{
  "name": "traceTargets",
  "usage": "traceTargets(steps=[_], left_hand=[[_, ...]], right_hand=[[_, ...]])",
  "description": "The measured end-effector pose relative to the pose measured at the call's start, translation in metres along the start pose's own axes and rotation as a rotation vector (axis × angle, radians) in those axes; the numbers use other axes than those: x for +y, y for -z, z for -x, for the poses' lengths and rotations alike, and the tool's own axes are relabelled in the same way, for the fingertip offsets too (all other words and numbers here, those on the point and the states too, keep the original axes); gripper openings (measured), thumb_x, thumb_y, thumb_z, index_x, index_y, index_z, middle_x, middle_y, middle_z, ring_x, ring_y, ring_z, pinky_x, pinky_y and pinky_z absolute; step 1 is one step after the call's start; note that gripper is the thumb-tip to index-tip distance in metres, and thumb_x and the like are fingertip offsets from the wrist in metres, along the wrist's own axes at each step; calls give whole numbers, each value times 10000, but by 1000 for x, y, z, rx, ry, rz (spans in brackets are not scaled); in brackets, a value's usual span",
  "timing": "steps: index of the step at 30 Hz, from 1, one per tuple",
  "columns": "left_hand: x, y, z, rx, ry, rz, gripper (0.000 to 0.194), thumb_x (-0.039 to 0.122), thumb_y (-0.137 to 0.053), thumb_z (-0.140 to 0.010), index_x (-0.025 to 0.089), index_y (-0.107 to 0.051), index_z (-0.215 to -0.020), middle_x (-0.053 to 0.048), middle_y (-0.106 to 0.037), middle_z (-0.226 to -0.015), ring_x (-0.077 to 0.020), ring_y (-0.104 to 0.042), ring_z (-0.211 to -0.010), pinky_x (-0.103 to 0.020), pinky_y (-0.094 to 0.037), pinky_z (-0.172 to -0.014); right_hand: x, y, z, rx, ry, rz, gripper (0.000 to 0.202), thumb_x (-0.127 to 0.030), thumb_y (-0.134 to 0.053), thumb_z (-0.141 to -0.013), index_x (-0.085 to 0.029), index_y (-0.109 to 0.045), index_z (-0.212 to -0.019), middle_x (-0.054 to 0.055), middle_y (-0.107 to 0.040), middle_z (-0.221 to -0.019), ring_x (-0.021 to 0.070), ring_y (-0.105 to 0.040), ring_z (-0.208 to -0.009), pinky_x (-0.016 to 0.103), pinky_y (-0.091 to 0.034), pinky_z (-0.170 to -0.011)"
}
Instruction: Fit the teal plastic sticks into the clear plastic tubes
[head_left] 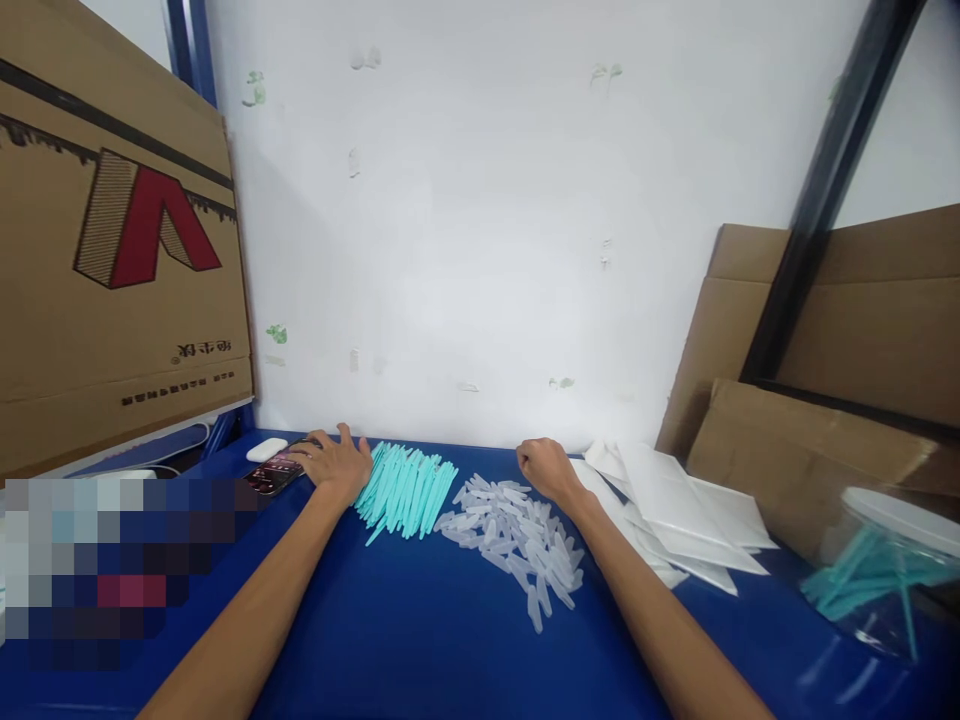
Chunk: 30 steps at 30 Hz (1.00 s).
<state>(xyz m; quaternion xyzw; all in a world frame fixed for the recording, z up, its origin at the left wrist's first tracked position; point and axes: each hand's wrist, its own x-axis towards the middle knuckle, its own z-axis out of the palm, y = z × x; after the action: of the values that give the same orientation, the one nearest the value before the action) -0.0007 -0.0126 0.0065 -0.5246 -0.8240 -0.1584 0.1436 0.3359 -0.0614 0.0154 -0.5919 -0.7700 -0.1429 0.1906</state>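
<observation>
My left hand (334,464) rests at the left edge of a pile of thin turquoise plastic sticks (409,490), its fingers spread. Beside those fingers lies a phone (276,472) with a lit screen. Right of the turquoise sticks is a loose heap of small translucent plastic caps or sleeves (517,535). My right hand (546,466) is closed on the blue tabletop, just behind that heap and beside the white envelopes (675,500). Whether anything is inside its curled fingers is hidden.
A white case (267,449) lies behind the phone. A clear jar (885,580) with turquoise sticks stands at the right, near folded cardboard (795,460). A large printed carton (120,250) borders the left. The white wall (465,220) closes off the back of the blue table (442,640).
</observation>
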Motion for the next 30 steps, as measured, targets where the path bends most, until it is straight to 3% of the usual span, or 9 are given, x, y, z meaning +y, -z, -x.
traceTargets(steps=[10, 26, 30], left_hand=[[-1, -1, -2, -23, 56, -33, 664, 515, -217, -919, 150, -368, -1452, -299, -330, -1448, -591, -303, -1290, -734, -155, -966], [-2, -2, -2, -6, 18, 9, 640, 498, -227, -929, 143, -408, -1431, -319, -357, -1423, -588, -333, -1273, -743, -180, -936], [-2, -4, -2, 19, -1, 22, 619, 490, -234, -931, 138, -424, -1403, -314, -377, -1403, -576, -361, -1254, -701, -243, -921]], right_hand=[[0, -2, -1, -13, -3, 12, 272, 4, -451, -687, -182, -635, -613, 24, -685, -723, 137, -554, -669, 249, -261, -599], [-2, 0, 0, -32, -9, 26, 286, 14, -456, -695, -183, -651, -627, 26, -676, -715, 139, -546, -656, 250, -260, -591], [-1, -1, 0, -30, -2, 13, 291, 16, -447, -694, -181, -650, -626, 29, -679, -716, 137, -551, -664, 246, -268, -601]])
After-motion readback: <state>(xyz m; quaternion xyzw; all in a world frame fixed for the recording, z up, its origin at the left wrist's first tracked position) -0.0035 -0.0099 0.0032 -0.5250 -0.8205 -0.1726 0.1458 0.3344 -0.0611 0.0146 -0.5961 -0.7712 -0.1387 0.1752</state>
